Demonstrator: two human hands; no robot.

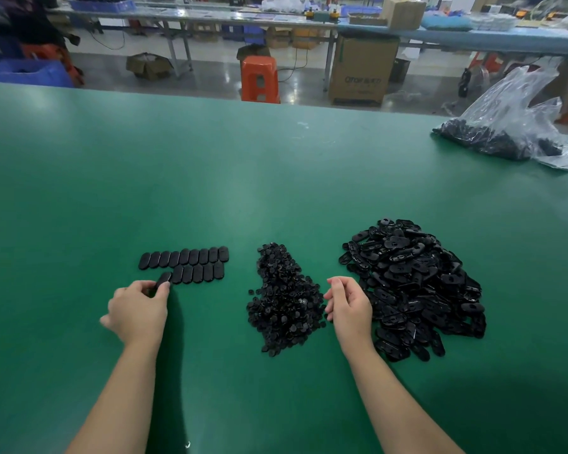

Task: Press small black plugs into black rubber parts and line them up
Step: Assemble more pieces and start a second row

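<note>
Left hand [138,311] pinches a black oval rubber part [163,279] at the second row's [199,273] end on the green desk [210,178]; right hand [348,306] hangs loose, empty. A careless nudge could skew the row.

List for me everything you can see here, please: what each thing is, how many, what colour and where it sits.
Table: one, green, fills the foreground.
Lined-up rubber parts: two rows, black, left of centre; nine in the far row, about five in the near one.
Part being placed: one, black, at the left end of the near row.
Pile of small plugs: too many to count, black, centre.
Pile of loose rubber parts: too many to count, black, right.
Plastic bag: one, clear, black pieces inside, far right.
Stool: one, orange, on the floor beyond the table.
Cardboard box: one, brown, right of the stool.
Left hand: pinches the part being placed.
Right hand: loosely curled, between the two piles; whether it holds anything is hidden.
</note>
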